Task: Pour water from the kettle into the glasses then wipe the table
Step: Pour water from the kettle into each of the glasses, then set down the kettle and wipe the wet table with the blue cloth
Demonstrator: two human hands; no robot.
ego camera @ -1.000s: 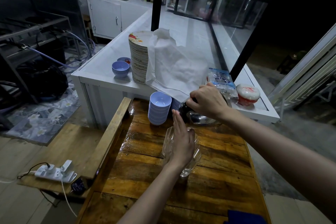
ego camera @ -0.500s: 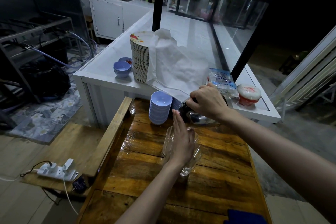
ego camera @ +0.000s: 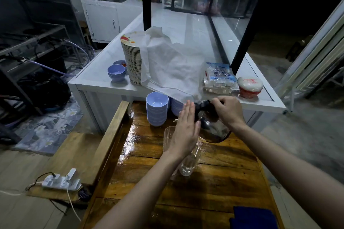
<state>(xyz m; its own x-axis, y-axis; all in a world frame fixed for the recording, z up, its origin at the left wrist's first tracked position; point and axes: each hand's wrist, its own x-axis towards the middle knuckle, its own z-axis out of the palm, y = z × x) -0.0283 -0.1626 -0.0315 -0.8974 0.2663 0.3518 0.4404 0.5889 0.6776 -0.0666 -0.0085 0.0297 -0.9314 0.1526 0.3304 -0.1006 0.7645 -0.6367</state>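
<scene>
A glass kettle [ego camera: 214, 128] with a black lid and handle hangs over the wet wooden table [ego camera: 223, 182], tilted toward the glasses. My right hand [ego camera: 229, 110] grips its black handle from above. Two clear glasses [ego camera: 188, 163] stand side by side mid-table, partly hidden by my left hand [ego camera: 186, 132]. That hand is flat with fingers straight, pressed against the side of the glasses and near the kettle's lid. A blue cloth [ego camera: 251, 218] lies at the table's near right corner.
Stacks of lilac bowls [ego camera: 157, 111] stand at the table's far end. Behind is a white counter [ego camera: 96, 82] with a plate stack [ego camera: 132, 57], a white cloth [ego camera: 173, 69], a packet [ego camera: 219, 78] and a red-white tub [ego camera: 250, 86]. A power strip [ego camera: 61, 181] lies on the floor, left.
My right hand has lifted the kettle and tilted it toward the glasses. My left hand stays flat against the glasses, fingertips now near the kettle's lid.
</scene>
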